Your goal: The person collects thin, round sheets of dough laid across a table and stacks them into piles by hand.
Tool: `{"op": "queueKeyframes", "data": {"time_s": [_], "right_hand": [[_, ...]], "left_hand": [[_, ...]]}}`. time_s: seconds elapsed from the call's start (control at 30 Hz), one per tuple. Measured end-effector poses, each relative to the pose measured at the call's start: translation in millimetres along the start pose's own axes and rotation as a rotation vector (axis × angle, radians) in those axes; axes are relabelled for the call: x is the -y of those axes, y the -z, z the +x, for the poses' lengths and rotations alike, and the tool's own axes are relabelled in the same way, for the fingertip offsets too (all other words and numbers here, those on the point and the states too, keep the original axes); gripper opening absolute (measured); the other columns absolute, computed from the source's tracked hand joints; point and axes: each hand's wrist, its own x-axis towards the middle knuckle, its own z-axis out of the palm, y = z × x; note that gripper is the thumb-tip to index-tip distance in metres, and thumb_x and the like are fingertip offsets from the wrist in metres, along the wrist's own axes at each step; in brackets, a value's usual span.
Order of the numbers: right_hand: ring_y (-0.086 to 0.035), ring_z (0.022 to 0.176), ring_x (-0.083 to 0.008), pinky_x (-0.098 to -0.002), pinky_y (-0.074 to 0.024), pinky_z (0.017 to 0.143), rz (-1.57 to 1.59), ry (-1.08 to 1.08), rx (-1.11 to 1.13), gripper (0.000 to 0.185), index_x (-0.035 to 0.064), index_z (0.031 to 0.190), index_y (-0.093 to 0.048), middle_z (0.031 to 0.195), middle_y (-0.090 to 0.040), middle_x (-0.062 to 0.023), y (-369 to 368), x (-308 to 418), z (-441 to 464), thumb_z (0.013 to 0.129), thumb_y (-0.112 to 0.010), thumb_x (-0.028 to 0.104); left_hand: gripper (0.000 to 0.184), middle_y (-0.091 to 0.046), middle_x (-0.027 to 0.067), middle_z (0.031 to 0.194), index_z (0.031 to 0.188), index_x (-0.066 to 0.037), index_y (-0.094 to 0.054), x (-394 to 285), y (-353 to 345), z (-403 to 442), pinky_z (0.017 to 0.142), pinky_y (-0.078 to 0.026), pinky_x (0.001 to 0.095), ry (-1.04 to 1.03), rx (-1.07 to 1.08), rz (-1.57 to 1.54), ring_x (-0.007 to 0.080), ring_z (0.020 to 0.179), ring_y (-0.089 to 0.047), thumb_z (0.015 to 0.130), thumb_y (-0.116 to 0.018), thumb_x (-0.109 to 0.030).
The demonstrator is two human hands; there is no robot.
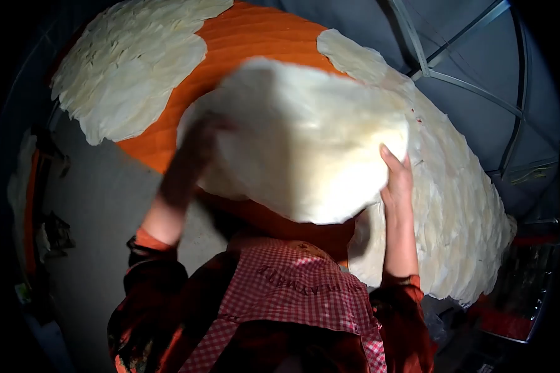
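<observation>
A large, thin, pale round of flatbread (317,143) is held up in front of me, its upper left part blurred by motion. My right hand (397,177) grips its right edge, thumb on top and the other fingers mostly behind. At the left side, my left hand (206,133) is closed on the sheet, dark with shadow and smeared, so single fingers are hard to make out. Beneath the sheet lies an orange cloth (255,31). Many overlapping flatbreads (454,205) cover the cloth on the right, close by my right forearm.
Another spread of overlapping flatbreads (130,68) lies at the upper left of the cloth. Grey floor (99,193) shows on the left. Metal frame bars (466,81) stand against a dark sheet at the upper right. A reddish crate-like object (510,320) is at the lower right.
</observation>
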Motion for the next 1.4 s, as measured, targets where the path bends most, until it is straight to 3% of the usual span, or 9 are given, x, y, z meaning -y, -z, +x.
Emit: {"op": "queueKeyframes", "data": {"time_s": [0.17,0.3,0.33,0.53,0.7,0.8,1.0,1.2,1.4], "right_hand": [[-0.057,0.104,-0.0207,-0.0337,-0.0447,0.092,0.114,-0.060,0.195,0.045,-0.0012,0.122,-0.049,0.115,-0.058,-0.0113,-81,-69,39,0.081,-0.066,0.006],[-0.059,0.100,-0.0218,-0.0355,-0.0472,0.089,0.021,-0.295,0.206,0.041,-0.0012,0.118,-0.052,0.111,-0.061,-0.0123,-73,-179,81,0.080,-0.067,0.006],[-0.060,0.100,-0.0237,-0.0371,-0.0473,0.090,-0.040,-0.390,0.198,0.043,-0.0012,0.119,-0.050,0.113,-0.060,-0.0131,-60,-214,93,0.081,-0.067,0.008],[-0.060,0.094,-0.0236,-0.0348,-0.0503,0.083,-0.240,-0.437,0.052,0.034,-0.0055,0.113,-0.051,0.105,-0.061,-0.0134,-58,-242,100,0.082,-0.063,0.003],[-0.059,0.085,-0.0218,-0.0335,-0.0483,0.075,-0.560,-0.344,0.060,0.032,-0.0057,0.109,-0.051,0.103,-0.061,-0.0143,-59,-240,111,0.082,-0.063,0.007],[-0.057,0.091,-0.0304,-0.0387,-0.0468,0.080,-1.241,0.388,-0.163,0.036,-0.0038,0.109,-0.052,0.109,-0.057,-0.0191,-75,-231,101,0.078,-0.066,0.010],[-0.032,0.131,-0.0338,-0.0506,-0.0272,0.103,-1.470,0.783,0.456,0.055,0.0063,0.129,-0.044,0.139,-0.035,-0.0183,-141,-208,122,0.079,-0.063,0.018],[-0.025,0.136,-0.0288,-0.0582,-0.0219,0.103,-1.591,0.729,0.481,0.061,0.0142,0.137,-0.037,0.146,-0.029,-0.0120,-130,-288,191,0.084,-0.056,0.040],[-0.020,0.137,-0.0272,-0.0559,-0.0199,0.104,-1.679,0.721,0.521,0.064,0.0148,0.137,-0.038,0.148,-0.024,-0.0105,-124,-301,199,0.083,-0.056,0.045]], "left_hand": [[0.035,-0.062,0.0118,0.105,0.107,-0.004,-0.058,3,90,-18,0.085,-0.049,0.0364,0.757,-0.342,-1.016,0.0267,0.099,-0.059,0.072,-0.059,-0.009],[0.036,-0.060,0.0142,0.106,0.107,0.003,-0.056,116,61,-121,0.085,-0.048,0.0358,0.376,-0.027,0.031,0.0270,0.097,-0.058,0.072,-0.059,-0.005],[0.038,-0.059,0.0149,0.107,0.108,0.004,-0.055,122,40,-136,0.085,-0.047,0.0354,0.847,0.000,-0.173,0.0272,0.097,-0.057,0.071,-0.058,-0.004],[0.057,-0.054,0.0145,0.118,0.125,0.005,-0.045,122,-6,-138,0.092,-0.041,0.0352,0.996,-0.459,-1.036,0.0273,0.105,-0.053,0.071,-0.059,-0.008],[0.057,-0.050,0.0156,0.124,0.129,0.001,-0.043,132,-14,-142,0.096,-0.039,0.0382,0.977,-0.445,-0.774,0.0299,0.112,-0.049,0.077,-0.063,-0.015],[0.059,-0.040,0.0197,0.133,0.131,-0.003,-0.041,107,-17,-133,0.097,-0.038,0.0407,0.872,-0.524,0.140,0.0329,0.117,-0.045,0.081,-0.063,-0.024],[0.060,-0.041,0.0185,0.128,0.130,-0.004,-0.037,21,-30,-111,0.089,-0.043,0.0425,0.242,-0.069,0.658,0.0295,0.117,-0.043,0.084,-0.062,-0.034],[0.044,-0.050,0.0093,0.110,0.117,-0.004,-0.046,59,-37,-141,0.079,-0.046,0.0354,1.308,-0.895,-0.678,0.0189,0.095,-0.051,0.084,-0.062,-0.030],[0.030,-0.055,0.0046,0.092,0.103,-0.004,-0.054,50,-27,-126,0.074,-0.046,0.0321,1.264,-0.828,-0.942,0.0165,0.087,-0.054,0.085,-0.058,-0.028]]}}
